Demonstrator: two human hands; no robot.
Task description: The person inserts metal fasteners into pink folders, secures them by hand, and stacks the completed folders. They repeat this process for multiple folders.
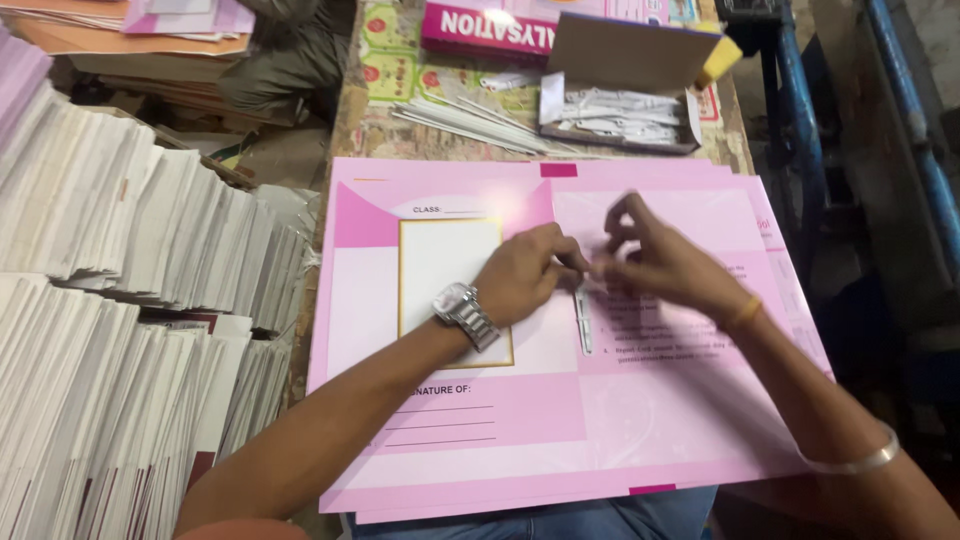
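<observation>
A: Main item?
B: Thin white metal file-fastener strip [584, 322], lying flat along the centre fold of an opened pink card folder cover [520, 430] on the person's lap.
A: Hands?
B: Left hand [525, 275], with wristwatch, fingers pinched at the strip's top end. Right hand [655, 260] meets it there, fingertips touching; can't tell what it grips, blurred.
A: Surroundings?
B: Open cardboard box of white fastener strips [620, 105] on the wooden table [372, 132] beyond. Stacks of white folded card sheets [130, 330] at left.
</observation>
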